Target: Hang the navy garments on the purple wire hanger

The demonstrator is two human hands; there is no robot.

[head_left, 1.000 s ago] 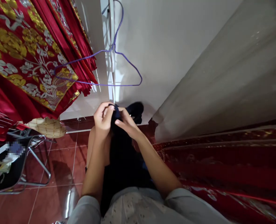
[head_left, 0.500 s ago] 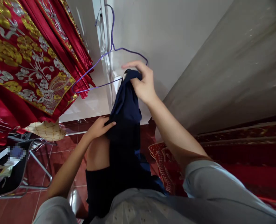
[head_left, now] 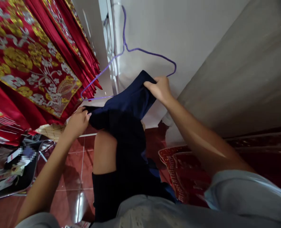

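Note:
A dark navy garment (head_left: 130, 99) is stretched between my two hands, its upper edge pulled wide. My left hand (head_left: 78, 122) grips the left end, fingers closed on the cloth. At the upper right corner, my right hand (head_left: 160, 88) pinches the fabric between thumb and fingers. Just behind hangs a purple wire hanger (head_left: 152, 52); the cloth covers part of its lower bar. Below, the garment drops in front of my legs and merges with dark clothing, so its lower end and exact kind cannot be made out.
Red cloth with gold and silver embroidery (head_left: 35, 57) hangs at the left. Under it stands a black-seated metal chair (head_left: 31, 180) with small items on it. A white wall (head_left: 190, 28) rises ahead. Grey sheeting (head_left: 240, 85) and red beaded fabric (head_left: 185, 177) are at the right.
My hands have moved apart, the left leftward and the right rightward and slightly down. The bunched garment is now spread wide between them. More of the hanger's right side shows.

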